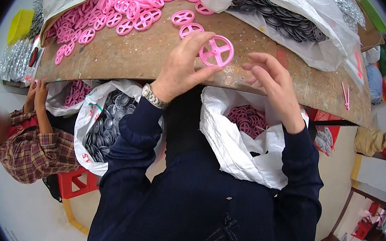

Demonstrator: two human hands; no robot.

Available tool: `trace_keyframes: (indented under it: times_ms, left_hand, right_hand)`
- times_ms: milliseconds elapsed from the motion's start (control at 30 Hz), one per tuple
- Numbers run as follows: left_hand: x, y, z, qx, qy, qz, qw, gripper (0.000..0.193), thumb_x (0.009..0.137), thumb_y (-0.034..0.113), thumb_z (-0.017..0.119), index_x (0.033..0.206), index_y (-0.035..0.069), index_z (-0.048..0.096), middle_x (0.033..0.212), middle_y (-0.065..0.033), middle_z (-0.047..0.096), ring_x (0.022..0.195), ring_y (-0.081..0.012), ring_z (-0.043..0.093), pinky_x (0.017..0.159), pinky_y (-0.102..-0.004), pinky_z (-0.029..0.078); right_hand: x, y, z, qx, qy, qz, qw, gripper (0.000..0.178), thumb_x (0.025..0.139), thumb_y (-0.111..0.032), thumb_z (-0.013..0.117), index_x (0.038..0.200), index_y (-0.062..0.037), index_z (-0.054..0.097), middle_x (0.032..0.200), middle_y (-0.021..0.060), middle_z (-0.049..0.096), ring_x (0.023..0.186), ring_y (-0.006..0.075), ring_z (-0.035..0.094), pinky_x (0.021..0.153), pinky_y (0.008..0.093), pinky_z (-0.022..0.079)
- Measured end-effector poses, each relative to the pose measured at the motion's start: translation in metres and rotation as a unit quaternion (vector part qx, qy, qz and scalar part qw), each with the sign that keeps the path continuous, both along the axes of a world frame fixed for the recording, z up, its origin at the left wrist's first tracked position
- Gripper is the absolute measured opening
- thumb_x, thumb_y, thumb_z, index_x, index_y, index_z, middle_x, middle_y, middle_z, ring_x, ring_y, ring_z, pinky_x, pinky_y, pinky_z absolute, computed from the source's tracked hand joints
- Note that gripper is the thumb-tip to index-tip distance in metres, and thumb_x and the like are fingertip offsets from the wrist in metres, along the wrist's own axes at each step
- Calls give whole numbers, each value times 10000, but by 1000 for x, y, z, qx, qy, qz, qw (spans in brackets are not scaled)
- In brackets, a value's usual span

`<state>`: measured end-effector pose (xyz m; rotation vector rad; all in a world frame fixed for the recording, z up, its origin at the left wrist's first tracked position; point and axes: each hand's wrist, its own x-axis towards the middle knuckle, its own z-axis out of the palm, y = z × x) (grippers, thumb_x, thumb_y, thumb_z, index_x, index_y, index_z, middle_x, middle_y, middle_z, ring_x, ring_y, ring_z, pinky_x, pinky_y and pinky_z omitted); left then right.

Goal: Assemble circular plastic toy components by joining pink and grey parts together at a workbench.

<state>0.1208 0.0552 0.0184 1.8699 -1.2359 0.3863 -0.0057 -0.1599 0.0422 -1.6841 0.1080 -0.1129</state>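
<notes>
My left hand point(183, 66) grips a pink plastic wheel point(217, 50) by its rim, thumb below and fingers above, over the table's near edge. The wheel is a ring with crossed spokes and faces me. To its right my right hand point(272, 79) is raised with fingers bent and apart, nothing visible between them. Two loose pink wheels point(183, 17) lie on the table just beyond my left hand. Below my right hand, a white sack point(219, 137) holds dark pink wheels point(248, 120).
A heap of pink wheels point(129, 8) spills from a sack at the far left of the wooden table point(128, 62). Dark grey discs point(279, 17) fill a sack at the far right. Grey discs point(108, 123) fill another sack below left. A co-worker point(25, 145) sits at the left.
</notes>
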Motion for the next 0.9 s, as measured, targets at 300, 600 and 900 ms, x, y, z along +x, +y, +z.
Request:
trace_keyframes:
  times_ms: [300,600,900]
  left_hand:
    - [-38,-20,-18,-64,173,-19,983,580,763,139,787,1268,16,529,1254,-198,549,1118,-361,573,922,-407,493]
    - [-40,-30,-20,2,-5,45,999,542,752,-4,733,1272,18,580,1356,-213,515,1220,-367,543,1003,-423,470]
    - [-34,-35,-25,-135,381,8,914,244,984,172,587,1159,6,621,880,-81,690,658,-135,654,554,-265,500]
  right_hand:
    - [20,17,-11,92,-15,-8,996,235,969,-190,603,1099,5,617,917,22,659,791,69,611,700,213,491]
    - [15,15,-12,153,46,-28,987,228,986,-268,586,1081,-63,607,939,-26,617,807,33,564,733,198,453]
    - [24,-16,-19,-25,-32,-33,999,191,982,-203,585,1023,-22,630,908,4,662,812,81,604,730,228,485]
